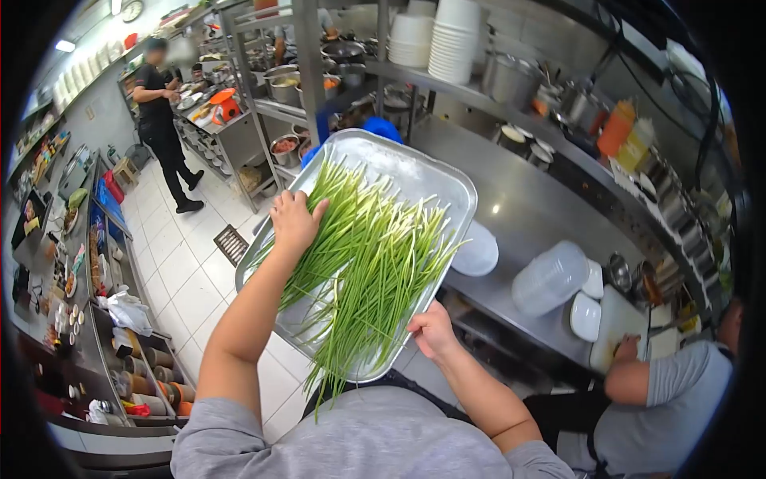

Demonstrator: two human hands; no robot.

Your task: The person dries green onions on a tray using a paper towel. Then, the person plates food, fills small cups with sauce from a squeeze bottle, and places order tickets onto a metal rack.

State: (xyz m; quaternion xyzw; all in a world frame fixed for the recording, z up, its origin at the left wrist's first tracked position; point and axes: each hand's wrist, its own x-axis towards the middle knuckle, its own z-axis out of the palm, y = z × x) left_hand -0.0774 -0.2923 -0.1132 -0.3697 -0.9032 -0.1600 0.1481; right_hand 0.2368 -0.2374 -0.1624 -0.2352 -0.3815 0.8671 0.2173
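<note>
Greens (383, 255), a great heap of them, filling the middle of the tray (431, 169), pale ends pointing away, thin tips spilling over the near rim towards a grey shirt (375, 435)! Right hand (433, 329) on the tray's right rim, down near the close corner, and that's a closed hold, fingers curled in, thumb along the edge. Left hand (295, 219) over on the tray's left side, laid on the edge of the heap, fingers loosely bent, thumb held apart; whether they have hold of any stalks or the rim, can't tell from here.

Just beside the tray on its right, a white lid (476, 251) on the steel counter (511, 191). Further right of the tray, a cloudy tub (550, 278) lying on its side, then a board (622, 307), with a co-worker's hand (628, 349) over it. Just past the tray's far end, something blue (383, 128) peeks out. Up beyond the tray, a shelf (487, 92) carrying stacked white tubs (455, 44) and a pot (511, 80), and squeeze bottles (626, 136) off to its right. Left of the tray, pale floor tiles (171, 243) and a drain grate (231, 243); well beyond that, a person in dark clothes (158, 120) standing, and a wall clock (132, 11) farthest of all.
</note>
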